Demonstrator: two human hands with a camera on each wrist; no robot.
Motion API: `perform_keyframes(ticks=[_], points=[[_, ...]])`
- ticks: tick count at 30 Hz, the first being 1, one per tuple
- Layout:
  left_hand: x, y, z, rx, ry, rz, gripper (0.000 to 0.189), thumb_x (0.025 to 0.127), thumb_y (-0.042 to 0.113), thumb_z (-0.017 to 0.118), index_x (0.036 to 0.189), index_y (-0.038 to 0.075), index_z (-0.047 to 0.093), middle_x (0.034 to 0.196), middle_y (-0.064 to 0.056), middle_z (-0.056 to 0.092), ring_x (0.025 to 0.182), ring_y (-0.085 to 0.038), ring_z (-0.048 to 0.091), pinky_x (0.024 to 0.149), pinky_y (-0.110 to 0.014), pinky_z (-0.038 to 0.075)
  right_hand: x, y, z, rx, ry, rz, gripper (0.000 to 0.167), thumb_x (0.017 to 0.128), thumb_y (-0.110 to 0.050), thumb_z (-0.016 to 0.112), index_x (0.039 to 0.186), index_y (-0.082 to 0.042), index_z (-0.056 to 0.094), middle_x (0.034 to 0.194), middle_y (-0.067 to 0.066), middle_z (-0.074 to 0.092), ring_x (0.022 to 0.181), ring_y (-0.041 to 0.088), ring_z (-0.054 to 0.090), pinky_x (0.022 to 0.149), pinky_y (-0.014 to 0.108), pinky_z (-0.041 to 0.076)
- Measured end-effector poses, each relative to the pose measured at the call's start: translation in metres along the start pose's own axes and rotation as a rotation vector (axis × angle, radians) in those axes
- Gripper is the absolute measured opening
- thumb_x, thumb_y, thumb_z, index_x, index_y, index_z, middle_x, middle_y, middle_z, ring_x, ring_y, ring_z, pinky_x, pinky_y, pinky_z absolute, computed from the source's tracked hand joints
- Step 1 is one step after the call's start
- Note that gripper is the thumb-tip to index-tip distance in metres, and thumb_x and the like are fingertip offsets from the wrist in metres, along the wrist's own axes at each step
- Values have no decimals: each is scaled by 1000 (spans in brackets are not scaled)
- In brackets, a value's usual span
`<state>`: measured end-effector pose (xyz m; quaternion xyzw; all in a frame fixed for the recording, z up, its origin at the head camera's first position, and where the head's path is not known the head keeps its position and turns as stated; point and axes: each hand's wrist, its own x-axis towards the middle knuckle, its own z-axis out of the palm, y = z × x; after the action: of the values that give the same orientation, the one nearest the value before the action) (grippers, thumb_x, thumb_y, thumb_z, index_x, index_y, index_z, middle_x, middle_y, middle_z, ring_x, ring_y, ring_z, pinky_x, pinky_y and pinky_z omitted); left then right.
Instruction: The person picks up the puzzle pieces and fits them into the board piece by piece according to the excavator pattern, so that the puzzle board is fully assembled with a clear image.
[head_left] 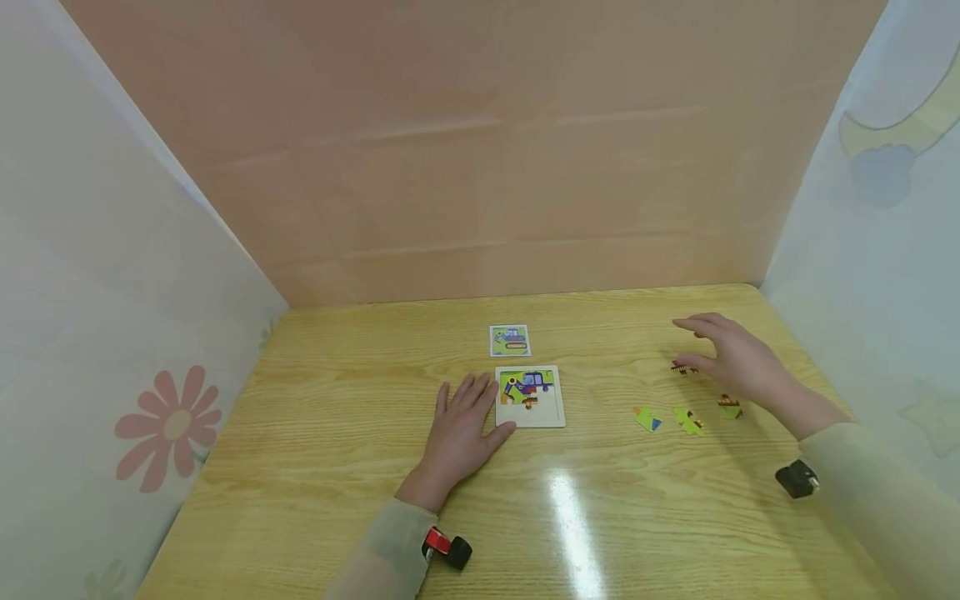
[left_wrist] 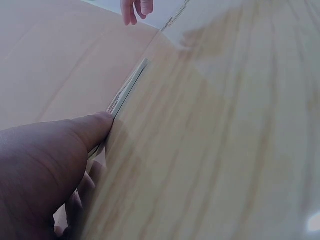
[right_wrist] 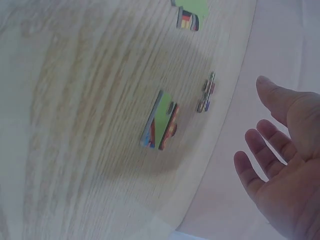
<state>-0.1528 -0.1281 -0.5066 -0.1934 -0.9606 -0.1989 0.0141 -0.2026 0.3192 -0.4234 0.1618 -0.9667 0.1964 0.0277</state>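
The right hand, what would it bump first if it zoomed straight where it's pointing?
Nothing close: ahead of the right hand, the way looks free above the table. Farther on, it might meet the pinkish back wall, but depth is unclear here.

- A square puzzle board, partly filled with a blue excavator picture, lies flat on the bench.
- Four loose puzzle pieces, three showing green, lie scattered to its right.
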Motion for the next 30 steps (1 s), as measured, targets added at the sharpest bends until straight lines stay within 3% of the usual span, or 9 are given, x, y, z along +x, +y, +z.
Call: perform_keyframes(ticks=[16,30], points=[[1,0,0,4,-3,-8,79,109,60,61,169,9,47,177,-9,37,167,-33,24,135,-63,3,-7,33,3,74,-98,56,54,111,-17,69,158,5,53,150,36,52,131,56,56,101,75,50],[1,-1,2,20,-2,-9,79,109,60,62,169,10,47,177,-8,38,167,-31,24,135,-61,4,-12,42,10,116,-118,21,52,110,-17,73,152,10,58,146,35,60,130,58,59,105,72,51]])
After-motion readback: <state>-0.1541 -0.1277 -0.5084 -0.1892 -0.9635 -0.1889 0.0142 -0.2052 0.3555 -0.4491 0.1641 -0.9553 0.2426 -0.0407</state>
